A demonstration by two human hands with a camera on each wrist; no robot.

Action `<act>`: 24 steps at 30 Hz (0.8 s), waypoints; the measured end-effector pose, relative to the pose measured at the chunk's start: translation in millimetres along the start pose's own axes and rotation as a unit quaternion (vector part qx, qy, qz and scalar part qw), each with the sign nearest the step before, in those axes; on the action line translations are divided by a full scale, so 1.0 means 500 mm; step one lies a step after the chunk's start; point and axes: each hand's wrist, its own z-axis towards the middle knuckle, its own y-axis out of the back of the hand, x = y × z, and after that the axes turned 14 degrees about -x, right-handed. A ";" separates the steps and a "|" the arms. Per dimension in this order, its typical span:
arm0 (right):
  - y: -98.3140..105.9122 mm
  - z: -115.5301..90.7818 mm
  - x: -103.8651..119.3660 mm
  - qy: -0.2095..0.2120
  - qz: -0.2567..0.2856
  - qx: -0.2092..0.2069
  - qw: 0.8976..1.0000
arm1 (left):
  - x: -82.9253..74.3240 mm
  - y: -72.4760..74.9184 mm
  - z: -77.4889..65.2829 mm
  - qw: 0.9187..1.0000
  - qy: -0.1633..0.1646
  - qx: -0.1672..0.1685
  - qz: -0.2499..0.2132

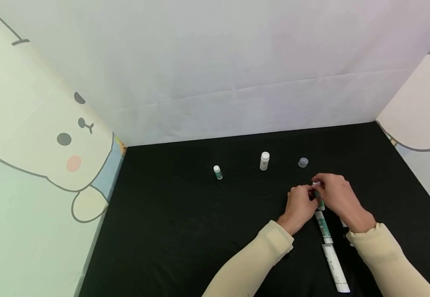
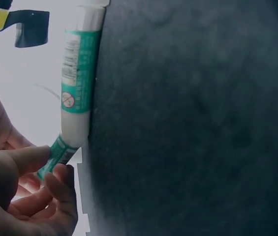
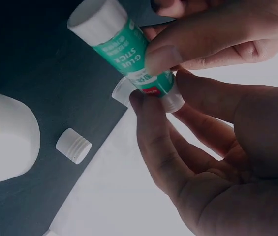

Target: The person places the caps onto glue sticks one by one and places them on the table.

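Note:
A glue stick [image 3: 124, 54] with a green label and a white end is held by both hands toward the right side of the black table. My left hand [image 1: 299, 206] pinches it around the label, thumb against the printed side. With its fingertips, my right hand [image 1: 335, 196] grips the pale end, closing finger and thumb on either side. Close by, a second green-labelled glue stick [image 1: 324, 227] lies on the cloth, nearer to me. Beyond it along the same line is a larger white tube [image 1: 335, 268].
Farther back stand a small green-labelled bottle or stick [image 1: 218, 173], a white-capped container [image 1: 264, 161] and a translucent cap [image 1: 303, 162]. Part of a white object [image 1: 343, 223] shows beside the right wrist. Printed cloth walls [image 1: 33, 123] rise around the black table [image 1: 170, 231].

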 end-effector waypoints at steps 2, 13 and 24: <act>-0.002 0.003 -0.001 -0.001 0.000 0.007 1.000 | -0.001 -0.001 0.001 1.000 -0.005 0.005 0.013; -0.022 0.017 -0.009 0.008 -0.023 0.045 0.999 | -0.004 -0.006 0.003 0.995 -0.036 0.004 0.091; -0.033 0.021 -0.016 0.007 -0.022 0.061 0.998 | -0.006 -0.014 0.007 0.988 -0.044 0.000 0.145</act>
